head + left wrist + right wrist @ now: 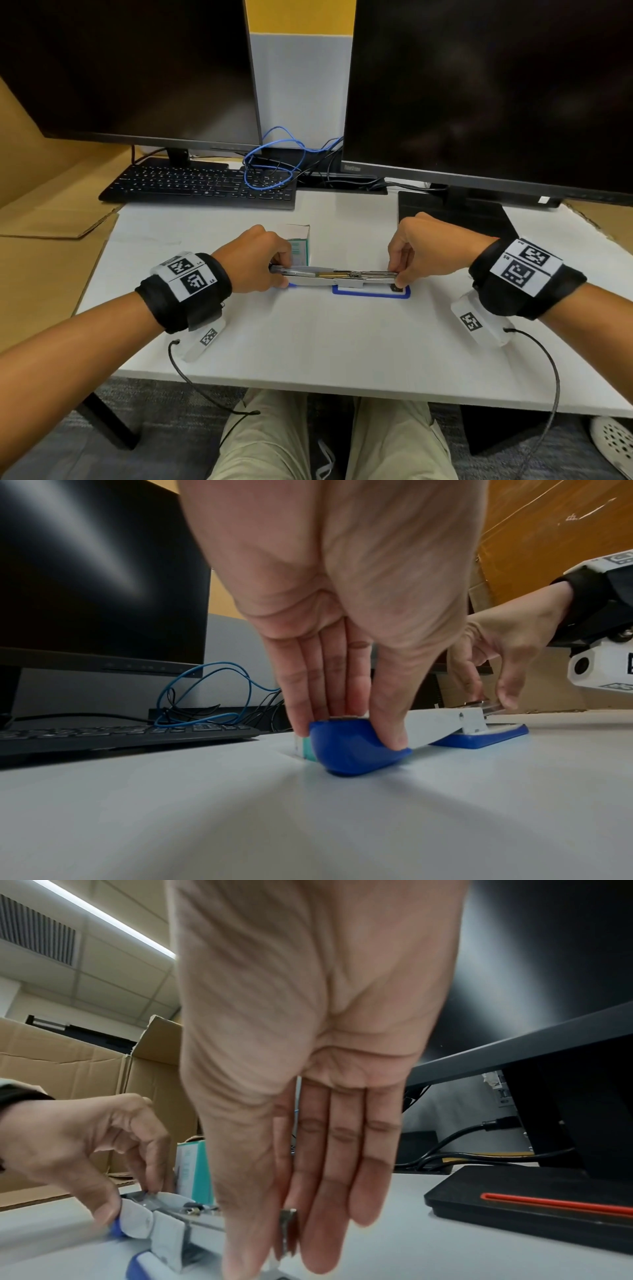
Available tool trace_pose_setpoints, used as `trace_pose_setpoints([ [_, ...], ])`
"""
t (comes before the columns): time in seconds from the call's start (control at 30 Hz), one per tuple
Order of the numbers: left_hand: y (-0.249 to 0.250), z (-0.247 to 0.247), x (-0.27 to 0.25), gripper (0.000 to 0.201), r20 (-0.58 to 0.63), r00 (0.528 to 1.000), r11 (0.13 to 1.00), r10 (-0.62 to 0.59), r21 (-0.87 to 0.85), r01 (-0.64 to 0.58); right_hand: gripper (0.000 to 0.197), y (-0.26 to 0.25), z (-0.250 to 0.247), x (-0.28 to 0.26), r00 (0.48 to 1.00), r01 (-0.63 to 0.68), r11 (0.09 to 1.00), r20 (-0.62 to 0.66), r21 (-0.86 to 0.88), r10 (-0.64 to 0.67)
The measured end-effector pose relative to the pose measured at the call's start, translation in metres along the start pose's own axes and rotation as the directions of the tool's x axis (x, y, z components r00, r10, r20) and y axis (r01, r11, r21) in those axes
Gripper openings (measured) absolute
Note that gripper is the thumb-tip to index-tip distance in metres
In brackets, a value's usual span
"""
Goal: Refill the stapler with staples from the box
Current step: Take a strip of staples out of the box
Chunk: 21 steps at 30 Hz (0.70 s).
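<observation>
A blue and white stapler [339,275] lies swung open across the middle of the white desk [308,335]. Its metal staple channel [363,274] faces up. My left hand [284,272] grips the blue cover end [352,748], thumb on the near side and fingers on the far side. My right hand [399,279] pinches the front tip of the metal magazine [287,1229] above the blue base [371,294]. The white and teal staple box [299,240] stands upright just behind my left hand, partly hidden by it.
Two dark monitors [130,68] [489,89] stand at the back. A black keyboard [202,186] and a blue cable tangle [274,161] lie behind the box. The right monitor's black foot [448,216] sits behind my right hand. Cardboard [51,219] lies at the left.
</observation>
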<state>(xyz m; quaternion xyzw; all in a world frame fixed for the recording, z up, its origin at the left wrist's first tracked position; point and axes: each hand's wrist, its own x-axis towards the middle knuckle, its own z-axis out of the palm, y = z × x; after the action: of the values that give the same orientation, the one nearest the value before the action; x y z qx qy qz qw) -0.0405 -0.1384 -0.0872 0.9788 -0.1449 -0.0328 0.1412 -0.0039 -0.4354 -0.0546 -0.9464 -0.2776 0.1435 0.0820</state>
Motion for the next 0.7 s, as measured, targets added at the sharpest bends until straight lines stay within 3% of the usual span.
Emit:
trace_pose_setpoints([
  [0.17,-0.003,-0.004,-0.001,0.021,-0.04,0.998,0.998,0.055,-0.012,-0.056,0.025,0.001,0.001,0.001,1.0,0.001,1.0,-0.002,0.019,-0.001],
  [0.3,0.0,-0.02,0.001,0.016,-0.231,0.966,0.992,0.117,-0.016,-0.124,0.039,-0.005,-0.007,0.005,1.0,0.012,1.0,-0.025,0.013,-0.011],
  [0.4,0.0,-0.029,0.007,0.015,-0.33,0.939,0.995,0.097,0.037,-0.09,0.04,-0.013,-0.015,0.011,0.997,0.045,0.999,-0.066,0.031,-0.042],
  [0.47,0.001,-0.031,0.011,0.03,-0.303,0.951,0.997,0.059,0.058,-0.043,0.039,-0.02,-0.019,0.017,0.995,0.066,0.997,-0.076,0.028,-0.064],
  [0.57,0.006,-0.032,0.018,0.055,-0.147,0.989,0.999,0.028,0.049,-0.02,0.036,-0.031,-0.025,0.025,0.99,0.101,0.995,-0.105,0.014,-0.099],
  [0.7,0.01,-0.038,0.03,0.042,-0.084,0.996,0.999,0.024,0.034,-0.021,0.029,-0.046,-0.031,0.038,0.97,0.16,0.986,-0.192,0.035,-0.151],
])
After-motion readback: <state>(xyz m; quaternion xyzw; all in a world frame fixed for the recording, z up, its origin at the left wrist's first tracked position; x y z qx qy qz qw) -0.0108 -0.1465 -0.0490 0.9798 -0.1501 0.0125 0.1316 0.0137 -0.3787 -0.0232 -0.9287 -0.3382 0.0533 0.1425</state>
